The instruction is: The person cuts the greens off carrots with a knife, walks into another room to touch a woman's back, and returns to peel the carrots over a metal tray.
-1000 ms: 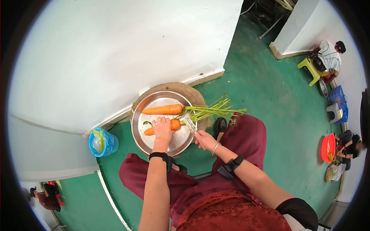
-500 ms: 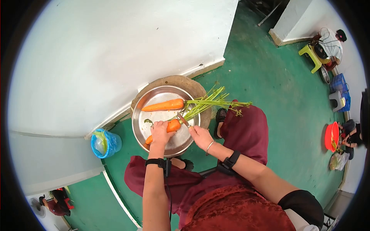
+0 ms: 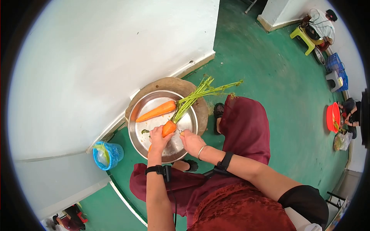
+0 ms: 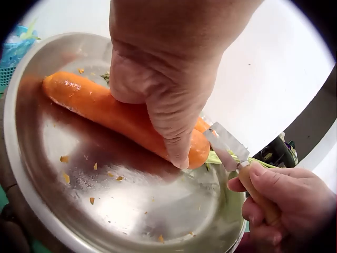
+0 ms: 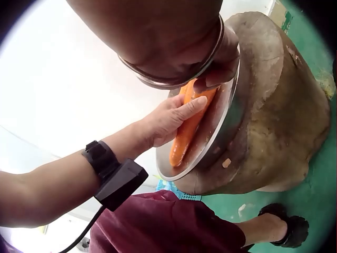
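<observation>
My left hand (image 3: 158, 134) grips an orange carrot (image 3: 168, 128) with green tops and presses it against a round steel pan (image 3: 154, 124). In the left wrist view, the left hand's (image 4: 168, 121) fingers curl over the carrot (image 4: 87, 101). My right hand (image 3: 189, 139) holds a wooden-handled peeler (image 4: 227, 146), whose blade sits at the carrot's thick end. The right wrist view shows the left hand (image 5: 171, 118) on the carrot (image 5: 185, 134). A second carrot (image 3: 156, 110) lies at the pan's far side.
The pan sits on a round wooden block (image 3: 192, 97) against a white wall. The carrot greens (image 3: 202, 89) hang over the pan's edge. A blue basket (image 3: 108, 154) stands on the green floor to the left. People sit with a red basin (image 3: 331, 117) at the far right.
The left hand has turned the carrot so its thick end points away. The right hand brought the peeler in from the right to that end.
</observation>
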Demonstrator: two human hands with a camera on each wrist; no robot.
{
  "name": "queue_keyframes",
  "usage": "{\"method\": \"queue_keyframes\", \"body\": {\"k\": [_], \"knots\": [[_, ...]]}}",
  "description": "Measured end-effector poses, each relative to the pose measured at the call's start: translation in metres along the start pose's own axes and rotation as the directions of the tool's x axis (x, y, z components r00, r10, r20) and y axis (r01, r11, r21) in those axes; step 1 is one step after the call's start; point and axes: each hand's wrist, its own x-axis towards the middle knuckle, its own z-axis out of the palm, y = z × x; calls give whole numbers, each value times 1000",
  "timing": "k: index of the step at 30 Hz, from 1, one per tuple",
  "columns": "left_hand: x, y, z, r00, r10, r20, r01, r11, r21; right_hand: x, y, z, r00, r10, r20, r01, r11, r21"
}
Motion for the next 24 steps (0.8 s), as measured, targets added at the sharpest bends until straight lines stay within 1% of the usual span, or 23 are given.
{"method": "queue_keyframes", "body": {"k": [6, 12, 15, 18, 24], "knots": [[0, 2, -2, 998, -27, 52, 27, 1000, -2, -1, -3, -3, 999, 26, -28, -26, 1000, 15], [1, -2, 1, 997, -7, 75, 4, 999, 42, 3, -1, -4, 997, 63, 32, -63, 998, -12], [2, 1, -1, 994, -25, 107, 19, 998, 65, 4, 0, -2, 998, 59, 27, -59, 998, 7], [3, -4, 2, 990, -29, 140, 20, 998, 65, 5, 3, -2, 1000, 18, 22, -18, 1000, 9], [2, 1, -3, 986, -37, 162, 24, 996, 82, 14, 3, 4, 994, 77, 82, -71, 995, -71]]}}
